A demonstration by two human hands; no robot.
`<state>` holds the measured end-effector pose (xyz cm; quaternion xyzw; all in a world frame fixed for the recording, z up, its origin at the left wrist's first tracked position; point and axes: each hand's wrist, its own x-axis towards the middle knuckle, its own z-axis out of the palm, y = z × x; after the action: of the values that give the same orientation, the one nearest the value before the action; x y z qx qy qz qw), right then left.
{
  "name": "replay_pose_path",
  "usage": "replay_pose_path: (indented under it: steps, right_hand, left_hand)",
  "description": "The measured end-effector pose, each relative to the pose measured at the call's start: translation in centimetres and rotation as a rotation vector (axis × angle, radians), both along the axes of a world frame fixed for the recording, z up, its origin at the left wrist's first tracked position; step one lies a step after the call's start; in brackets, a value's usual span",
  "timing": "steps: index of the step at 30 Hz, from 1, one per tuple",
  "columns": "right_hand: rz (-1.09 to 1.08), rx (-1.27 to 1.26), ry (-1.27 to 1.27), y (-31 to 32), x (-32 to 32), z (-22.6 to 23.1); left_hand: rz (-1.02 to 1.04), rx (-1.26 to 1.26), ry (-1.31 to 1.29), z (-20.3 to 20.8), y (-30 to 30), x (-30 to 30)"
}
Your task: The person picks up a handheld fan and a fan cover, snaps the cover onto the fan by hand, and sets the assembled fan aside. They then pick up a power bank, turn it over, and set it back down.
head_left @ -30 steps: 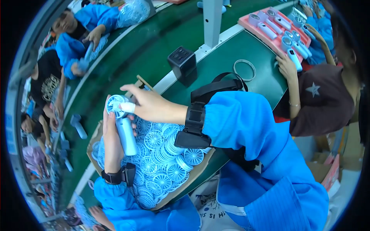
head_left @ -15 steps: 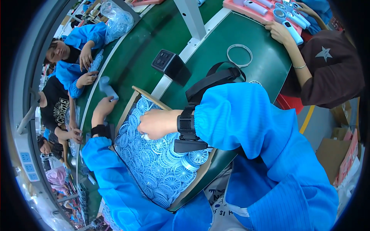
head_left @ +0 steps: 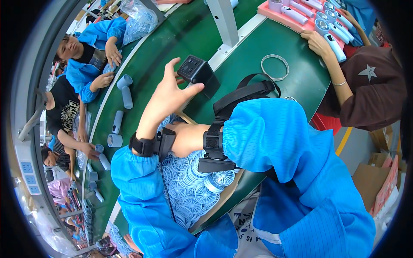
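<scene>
My left hand (head_left: 165,94) is raised over the far edge of a cardboard box (head_left: 219,200), thumb and fingers spread and nothing visible in them. Its fingertips are beside a black block with sockets (head_left: 198,73); whether they touch it I cannot tell. Round light-blue fan grilles (head_left: 193,193) fill the box in a loose heap. Over the heap lies my right hand (head_left: 185,139), whose fingers are hidden behind my left wrist. To the left, on the green belt, lie a light-blue handheld fan (head_left: 126,92) and another handheld fan (head_left: 115,129).
A metal post (head_left: 223,26) rises from the rail beyond the block. On the right-hand table are a pale ring (head_left: 275,67), a black strap (head_left: 245,96) and a pink tray (head_left: 284,18) of handheld fans. A co-worker's hand (head_left: 316,43) rests beside that tray; other people sit across the belt.
My left hand has left the fan on the belt and moved right and away to the black block, opening out. It now crosses in front of my right hand, hiding its fingers.
</scene>
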<state>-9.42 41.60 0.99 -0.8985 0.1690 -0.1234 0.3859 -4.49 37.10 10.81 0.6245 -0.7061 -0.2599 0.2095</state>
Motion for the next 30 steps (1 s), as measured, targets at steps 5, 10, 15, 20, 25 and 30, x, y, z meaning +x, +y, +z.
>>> replay_pose_path:
  steps: [5,10,15,20,25,30]
  right_hand:
    - [0.063,-0.035,0.034,-0.2,-0.9,1.8]
    - [0.037,-0.049,0.005,-0.1,-1.7,2.5]
    - [0.121,-0.085,0.182,0.4,-1.0,3.8]
    - [0.128,-0.268,0.03,-0.3,-0.8,2.8]
    - [0.054,-0.348,-0.09,0.3,-1.4,1.5]
    - [0.164,-0.336,0.013,-0.3,-1.0,2.1]
  left_hand:
    - [-0.035,0.047,0.055,0.9,-1.1,0.0]
    - [-0.032,0.071,-0.019,1.5,-1.1,-1.1]
    - [-0.102,-0.005,0.016,0.9,-1.3,-0.9]
    - [-0.243,0.059,-0.106,0.9,-2.9,0.3]
    - [-0.443,0.365,-0.045,1.3,-8.1,6.0]
    - [-0.148,0.39,-0.394,0.5,-15.2,7.8]
